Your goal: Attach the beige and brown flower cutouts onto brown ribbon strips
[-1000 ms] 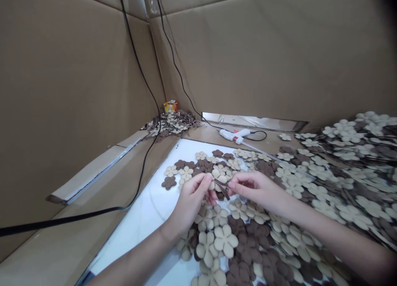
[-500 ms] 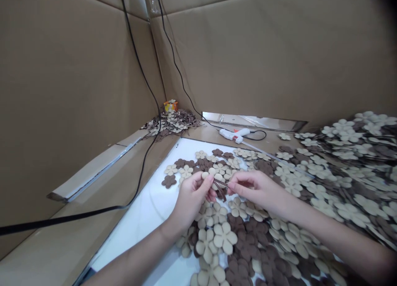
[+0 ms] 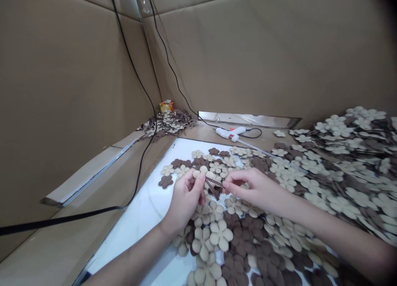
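My left hand (image 3: 188, 193) is closed on a cream felt flower (image 3: 203, 170), its thumb pressed over the flower's middle. From under that thumb a thin brown patterned ribbon (image 3: 214, 190) sticks out in two strands toward the right. My right hand (image 3: 245, 184) pinches the end of the upper strand between thumb and forefinger, while the other strand hangs loose. Beneath both hands, cream and brown felt flowers (image 3: 221, 235) lie scattered over a white board (image 3: 136, 232).
A white glue gun (image 3: 231, 133) lies beyond the board with its cord. Large flower piles (image 3: 350, 153) rise at the right. In the far corner sit more flowers and ribbons (image 3: 170, 122) beside an orange box (image 3: 166, 106). A black cable (image 3: 141, 166) crosses the left; cardboard walls (image 3: 248, 58) enclose the space.
The whole view has shifted slightly, so everything appears a little further left. My right hand has drawn the ribbon strand slightly straighter; both hands keep their hold.
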`<state>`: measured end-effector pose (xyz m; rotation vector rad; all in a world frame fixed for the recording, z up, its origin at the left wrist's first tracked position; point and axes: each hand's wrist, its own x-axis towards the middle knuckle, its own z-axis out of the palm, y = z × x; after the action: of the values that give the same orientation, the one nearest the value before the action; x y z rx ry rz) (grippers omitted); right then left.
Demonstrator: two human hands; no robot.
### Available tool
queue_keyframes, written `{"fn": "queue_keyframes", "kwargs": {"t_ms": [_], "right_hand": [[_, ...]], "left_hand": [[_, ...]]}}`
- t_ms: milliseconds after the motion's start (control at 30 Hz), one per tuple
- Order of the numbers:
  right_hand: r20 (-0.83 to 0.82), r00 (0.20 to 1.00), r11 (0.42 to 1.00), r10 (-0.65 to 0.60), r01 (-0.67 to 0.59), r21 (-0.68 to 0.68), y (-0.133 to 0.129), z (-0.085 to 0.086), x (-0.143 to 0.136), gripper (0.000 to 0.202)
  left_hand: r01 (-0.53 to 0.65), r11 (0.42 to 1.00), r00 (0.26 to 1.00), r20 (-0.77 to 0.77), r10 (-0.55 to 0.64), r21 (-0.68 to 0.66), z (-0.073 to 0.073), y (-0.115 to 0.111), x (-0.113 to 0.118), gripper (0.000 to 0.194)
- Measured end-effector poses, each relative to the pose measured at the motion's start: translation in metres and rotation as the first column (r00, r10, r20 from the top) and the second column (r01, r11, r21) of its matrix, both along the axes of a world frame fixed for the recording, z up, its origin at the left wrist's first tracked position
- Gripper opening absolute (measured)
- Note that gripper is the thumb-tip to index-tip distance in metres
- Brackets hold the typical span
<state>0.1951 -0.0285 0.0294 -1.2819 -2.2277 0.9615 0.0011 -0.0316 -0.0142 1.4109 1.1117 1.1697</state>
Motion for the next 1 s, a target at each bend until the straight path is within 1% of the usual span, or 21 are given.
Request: {"fn": "queue_keyframes", "kwargs": {"t_ms": [133,267,367,467,533,600,667,800,900,1000], "right_hand": [[0.044,0.999,0.998,-0.001,-0.002,0.065,0.001,0.004,0.004,0.027],[0.058,0.998,0.994,-0.010,0.004,0.106,0.005,0.008,0.011,0.027],[0.064,0.998,0.993,-0.018,0.010,0.120,0.006,0.012,0.015,0.028],[0.063,0.998,0.988,-0.026,0.016,0.155,0.005,0.017,0.018,0.028],[0.059,0.997,0.987,-0.041,0.031,0.159,0.005,0.020,0.021,0.028],[0.054,0.997,0.989,-0.054,0.046,0.142,0.006,0.021,0.023,0.029],[0.048,0.997,0.990,-0.062,0.056,0.126,0.008,0.021,0.024,0.028],[0.093,0.994,0.985,-0.053,0.037,0.171,0.012,0.016,0.025,0.025],[0.110,0.993,0.984,-0.035,0.016,0.175,0.014,0.011,0.026,0.024],[0.041,0.999,0.993,-0.028,0.023,0.114,0.015,0.010,0.026,0.026]], "left_hand": [[0.016,1.000,1.000,-0.016,-0.016,0.004,0.002,0.000,-0.001,0.033],[-0.001,1.000,1.000,-0.011,0.001,-0.020,0.001,0.001,0.000,0.033],[0.047,0.996,0.999,0.014,-0.046,-0.074,0.001,0.000,0.001,0.032],[0.096,0.989,0.995,0.024,-0.094,-0.116,0.006,0.002,0.000,0.029],[0.054,0.988,0.998,0.036,-0.050,-0.141,0.011,0.006,-0.004,0.025],[-0.010,0.988,0.998,0.065,0.020,-0.156,0.016,0.011,-0.008,0.027],[-0.047,0.988,0.994,0.088,0.060,-0.147,0.017,0.016,-0.011,0.032],[-0.033,0.983,0.997,0.065,0.046,-0.182,0.014,0.022,-0.012,0.035],[-0.027,0.989,1.000,0.002,0.027,-0.148,0.010,0.021,-0.008,0.029],[0.027,0.993,0.998,-0.058,-0.034,-0.115,0.007,0.017,-0.005,0.021]]}}
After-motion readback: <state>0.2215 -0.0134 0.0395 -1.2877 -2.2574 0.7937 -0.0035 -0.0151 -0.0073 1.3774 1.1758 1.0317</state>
